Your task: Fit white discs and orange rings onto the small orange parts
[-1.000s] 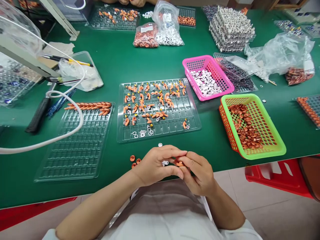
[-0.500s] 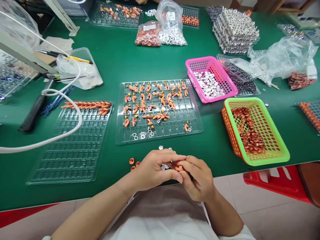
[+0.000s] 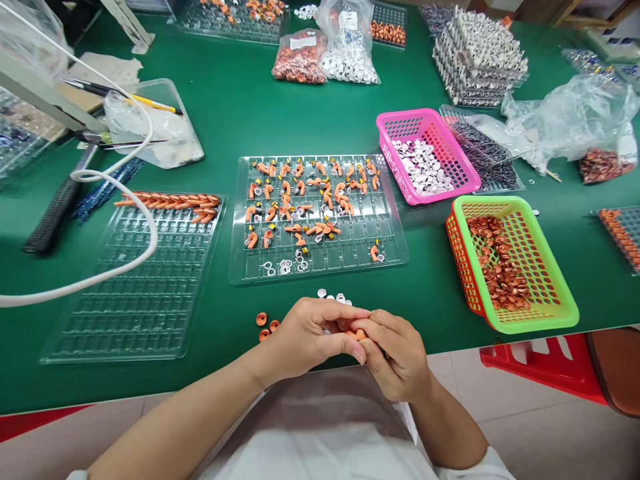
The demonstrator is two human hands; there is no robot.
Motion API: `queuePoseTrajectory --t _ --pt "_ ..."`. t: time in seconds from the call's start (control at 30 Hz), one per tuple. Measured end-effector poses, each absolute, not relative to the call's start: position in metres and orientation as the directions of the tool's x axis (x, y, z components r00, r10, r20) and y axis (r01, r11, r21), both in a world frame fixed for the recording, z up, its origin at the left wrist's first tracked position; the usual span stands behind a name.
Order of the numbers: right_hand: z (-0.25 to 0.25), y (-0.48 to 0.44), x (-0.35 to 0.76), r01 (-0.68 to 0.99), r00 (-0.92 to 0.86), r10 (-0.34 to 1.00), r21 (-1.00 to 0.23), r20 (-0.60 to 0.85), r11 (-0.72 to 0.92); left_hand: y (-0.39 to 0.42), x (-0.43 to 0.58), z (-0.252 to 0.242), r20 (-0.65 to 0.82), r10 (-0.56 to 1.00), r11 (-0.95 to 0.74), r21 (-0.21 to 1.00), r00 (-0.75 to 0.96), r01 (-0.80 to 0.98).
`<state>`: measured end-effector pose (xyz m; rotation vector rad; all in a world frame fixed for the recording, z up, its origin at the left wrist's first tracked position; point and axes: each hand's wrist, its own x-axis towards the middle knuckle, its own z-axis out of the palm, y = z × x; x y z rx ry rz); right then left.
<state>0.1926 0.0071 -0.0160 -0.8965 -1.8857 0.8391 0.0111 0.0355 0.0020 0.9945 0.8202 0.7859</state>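
Observation:
My left hand (image 3: 317, 337) and my right hand (image 3: 395, 353) meet at the table's front edge, fingers closed around a small orange curved piece (image 3: 357, 335). Fingertips cover most of that piece. Beside my left hand lie several copper-coloured round pieces (image 3: 262, 319), and white discs (image 3: 334, 296) lie just beyond it, some partly hidden by my fingers. Farther up, a clear compartment tray (image 3: 350, 250) holds many orange curved pieces (image 3: 285, 201) with yellow and silvery ends. White rings (image 3: 285, 266) sit in its near row.
Right of the tray stand a pink basket (image 3: 383, 137) of white discs and a green basket (image 3: 563, 303) of copper-coloured pieces. On the left are another clear tray (image 3: 120, 300), a white cable (image 3: 145, 247) and a black-handled hammer (image 3: 53, 217). Filled plastic bags (image 3: 300, 59) lie at the back.
The camera view has shifted slightly. Both hands stay together on the orange piece, with only a slight change in finger position.

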Motion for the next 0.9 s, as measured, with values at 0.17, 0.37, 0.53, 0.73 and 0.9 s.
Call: queuePoseTrajectory --t 0.17,0.37,0.53,0.73,0.9 --pt "-0.015 0.008 0.193 0.267 -0.381 0.826 -0.805 0.416 0.529 0.035 0.011 -0.001 -0.119 0.905 0.166 0.983 0.409 -0.083" --pt "-0.015 0.008 0.193 0.262 -0.384 0.817 -0.797 0.431 0.544 0.033 0.011 -0.004 -0.050 0.916 0.060 0.998 0.397 -0.014" --pt "-0.018 0.009 0.194 0.250 -0.378 0.820 -0.806 0.429 0.537 0.032 0.011 -0.007 -0.071 0.917 0.090 0.995 0.392 -0.032" --pt "-0.018 0.011 0.192 0.283 -0.343 0.853 -0.823 0.393 0.493 0.034 0.013 -0.009 -0.185 0.912 0.212 0.977 0.366 -0.036" --pt "-0.009 0.014 0.188 0.349 -0.274 0.921 -0.864 0.276 0.362 0.036 0.010 0.001 -0.133 0.951 0.089 0.982 0.279 0.165"
